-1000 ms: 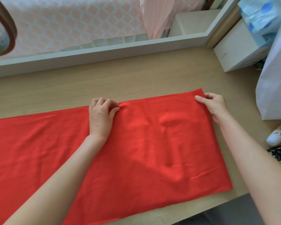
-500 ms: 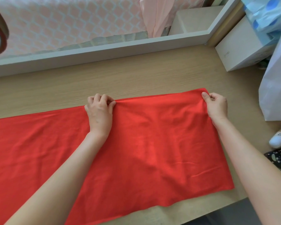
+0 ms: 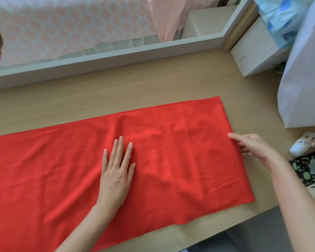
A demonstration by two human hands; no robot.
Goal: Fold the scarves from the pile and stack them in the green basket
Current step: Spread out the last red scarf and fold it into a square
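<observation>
The red scarf (image 3: pixel 171 160) lies spread flat along the wooden table (image 3: pixel 116 95), running from the left edge of the frame to right of centre. The left hand (image 3: pixel 115 179) rests palm down on its middle, fingers (image 3: pixel 120 148) straight and slightly apart, pressing the cloth. The right hand (image 3: pixel 253 148) is at the scarf's right hem, blurred, its fingers loosely stretched with the forefinger over the cloth; whether it touches the hem cannot be told. Past that hem, at the right of the frame, a white bag (image 3: pixel 302 79) stands, with a white box (image 3: pixel 253 51) above it, a small white gadget (image 3: pixel 302 144) and a dark patterned sheet (image 3: pixel 313 168) below.
</observation>
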